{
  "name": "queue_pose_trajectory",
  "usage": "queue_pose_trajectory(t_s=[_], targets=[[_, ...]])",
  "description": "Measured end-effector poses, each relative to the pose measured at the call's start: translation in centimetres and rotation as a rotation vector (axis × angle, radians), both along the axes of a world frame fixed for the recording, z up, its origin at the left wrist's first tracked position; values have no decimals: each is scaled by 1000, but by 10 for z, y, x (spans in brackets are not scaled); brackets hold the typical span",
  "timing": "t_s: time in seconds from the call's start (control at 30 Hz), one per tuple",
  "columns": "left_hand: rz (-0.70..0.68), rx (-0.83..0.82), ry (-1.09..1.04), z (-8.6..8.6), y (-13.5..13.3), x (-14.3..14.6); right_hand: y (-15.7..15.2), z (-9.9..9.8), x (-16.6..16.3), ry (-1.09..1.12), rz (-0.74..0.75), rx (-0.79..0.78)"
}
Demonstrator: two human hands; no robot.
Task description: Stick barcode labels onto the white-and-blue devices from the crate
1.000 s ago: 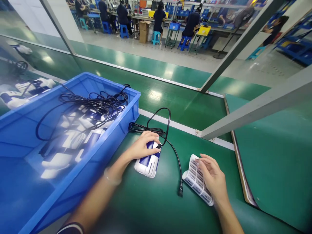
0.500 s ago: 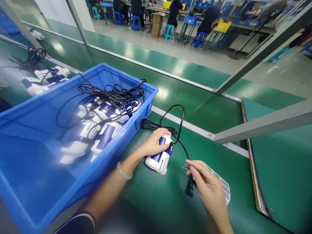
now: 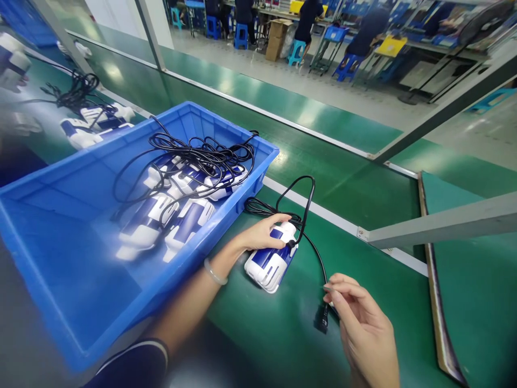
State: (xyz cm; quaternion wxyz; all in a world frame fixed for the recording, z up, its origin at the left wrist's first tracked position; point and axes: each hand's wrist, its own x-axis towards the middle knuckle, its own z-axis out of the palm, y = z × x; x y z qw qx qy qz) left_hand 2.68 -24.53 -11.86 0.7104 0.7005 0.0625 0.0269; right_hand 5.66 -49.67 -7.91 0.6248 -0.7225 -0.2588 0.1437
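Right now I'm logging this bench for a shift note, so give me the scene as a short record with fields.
left hand: rests on the white and blue plastic device lying on the green mat
right hand: fingers pinched together above the mat, near the black cable plug
black cable: loops from the device to the plug
blue plastic bin: holds similar devices with tangled black cords
background: seated people at benches

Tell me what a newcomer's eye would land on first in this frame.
Probably the big blue bin at left, holding white-and-blue devices tangled in black cords. Just right of it, on the green mat, the left hand rests on one such device, whose black cord loops down to a plug beside the right hand.
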Motion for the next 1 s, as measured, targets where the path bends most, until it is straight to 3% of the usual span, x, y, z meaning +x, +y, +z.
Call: queue_pose_trajectory(t_s=[0.13,0.33,0.43,0.57,0.67,0.9,1.0], targets=[[-85,189,23,4,-5,-4,1,-3,-3,28,-36,22],[-151,518,-61,17,-41,-8,1,2,-9,46,-84,-39],[-243,555,-5,21,-51,-7,-6,6,-15,74,-135,-36],[-207,527,154,19,-46,-7,-16,9,-22,105,-221,-72],[-195,399,162,10,-35,-9,-18,10,-28,159,-235,-88],[-8,-363,-44,-14,-17,-5,6,3,-38,305,-119,-9],[20,-540,-110,-17,-16,-2,23,-3,-38,331,-50,19]])
